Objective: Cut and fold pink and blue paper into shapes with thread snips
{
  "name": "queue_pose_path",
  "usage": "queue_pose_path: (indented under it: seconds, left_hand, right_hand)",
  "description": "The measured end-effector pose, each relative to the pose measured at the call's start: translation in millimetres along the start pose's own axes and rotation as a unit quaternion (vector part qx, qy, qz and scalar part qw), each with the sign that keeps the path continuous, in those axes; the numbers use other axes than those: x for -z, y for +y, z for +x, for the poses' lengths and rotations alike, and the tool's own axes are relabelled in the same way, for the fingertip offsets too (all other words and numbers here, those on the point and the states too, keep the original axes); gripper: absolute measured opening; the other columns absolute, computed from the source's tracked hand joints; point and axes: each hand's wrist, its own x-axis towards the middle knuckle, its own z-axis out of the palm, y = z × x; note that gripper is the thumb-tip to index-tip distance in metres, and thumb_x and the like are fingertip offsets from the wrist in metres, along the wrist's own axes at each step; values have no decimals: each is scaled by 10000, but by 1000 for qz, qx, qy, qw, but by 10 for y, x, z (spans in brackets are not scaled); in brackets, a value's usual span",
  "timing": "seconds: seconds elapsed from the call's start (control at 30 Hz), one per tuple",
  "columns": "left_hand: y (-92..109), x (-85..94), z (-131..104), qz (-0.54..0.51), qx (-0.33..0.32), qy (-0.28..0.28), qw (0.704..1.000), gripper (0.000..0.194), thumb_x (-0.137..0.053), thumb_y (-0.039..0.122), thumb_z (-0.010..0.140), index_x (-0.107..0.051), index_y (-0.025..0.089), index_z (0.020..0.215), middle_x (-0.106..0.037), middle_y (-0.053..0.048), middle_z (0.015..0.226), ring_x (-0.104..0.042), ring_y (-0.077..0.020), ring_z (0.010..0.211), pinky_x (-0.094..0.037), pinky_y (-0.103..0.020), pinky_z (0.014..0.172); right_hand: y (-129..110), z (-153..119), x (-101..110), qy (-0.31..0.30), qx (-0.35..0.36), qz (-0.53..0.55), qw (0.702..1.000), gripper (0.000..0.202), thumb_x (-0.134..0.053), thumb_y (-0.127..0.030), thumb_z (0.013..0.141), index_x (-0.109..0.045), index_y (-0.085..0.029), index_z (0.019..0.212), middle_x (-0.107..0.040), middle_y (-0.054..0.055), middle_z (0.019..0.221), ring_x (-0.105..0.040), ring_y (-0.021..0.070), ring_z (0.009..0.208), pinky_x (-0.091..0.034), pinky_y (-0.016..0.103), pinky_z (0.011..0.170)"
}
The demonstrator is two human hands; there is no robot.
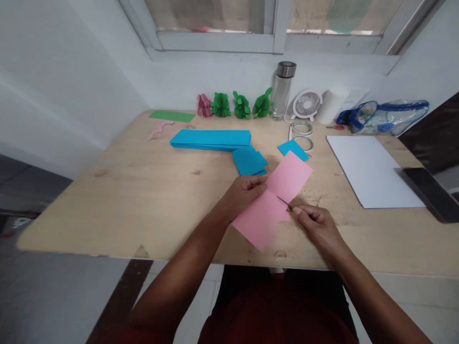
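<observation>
My left hand [251, 188] pinches a pink sheet of paper [256, 220] at its left edge, near a crease across the middle. One half of the paper slants up and to the right, the other down toward the table's front edge. In my right hand [315, 222] is a thin dark pointed blade [283, 201]; my fingers hide its handle, so I cannot tell its kind. The blade reaches into the paper from the right, along the line between the halves. Just beyond the paper lie a small blue paper square [292, 148] and a stack of blue pieces [248, 161].
Long blue strips [211, 138] lie farther back on the wooden table [118, 200]. Folded green paper shapes [263, 103], a glass bottle [281, 93] and a white fan [307, 103] line the wall. White sheets [373, 169] and a phone [430, 193] are at right, tape rolls [302, 128] behind.
</observation>
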Motion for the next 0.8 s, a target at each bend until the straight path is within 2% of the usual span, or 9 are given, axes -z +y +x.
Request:
queue_pose_path:
  seconds: [0.27,0.47,0.53,0.63,0.8]
  left_hand:
    - [-8,-2,-5,-37,-11,-38,999,298,-595,310,812,-682,165,1058,-700,-44,764,-651,-176,698,-510,-276,600]
    - [-71,19,-58,-36,14,-38,999,472,-652,391,778,-589,189,1200,-704,-58,867,-652,-172,680,-483,-245,556]
    - [-99,33,-82,-38,31,-42,998,424,-668,394,758,-618,177,1119,-698,-59,849,-648,-172,673,-479,-248,556]
    - [-116,53,-99,-24,51,-39,998,299,-661,418,752,-644,150,884,-670,-45,763,-613,-150,620,-450,-241,545]
    - [-49,59,-100,31,32,-51,998,334,-645,440,737,-554,144,612,-516,24,592,-461,-83,520,-331,-204,488]
  right_hand:
    - [41,6,-5,10,5,3,1000,326,-585,-478,786,-730,-187,769,-625,7,672,-510,144,617,-380,255,560]
    - [22,-18,-21,20,11,3,1000,336,-579,-482,785,-694,-175,713,-569,-3,617,-466,129,580,-350,244,516]
    - [21,-23,-25,20,14,0,1000,345,-573,-491,785,-685,-176,701,-557,-5,613,-456,125,572,-342,238,500]
    - [12,-30,-29,19,20,-6,1000,347,-571,-494,785,-676,-178,689,-549,-6,610,-452,127,570,-336,235,490]
    - [-24,-58,-31,10,27,-11,1000,336,-555,-483,794,-670,-185,691,-572,5,629,-482,149,599,-365,249,520]
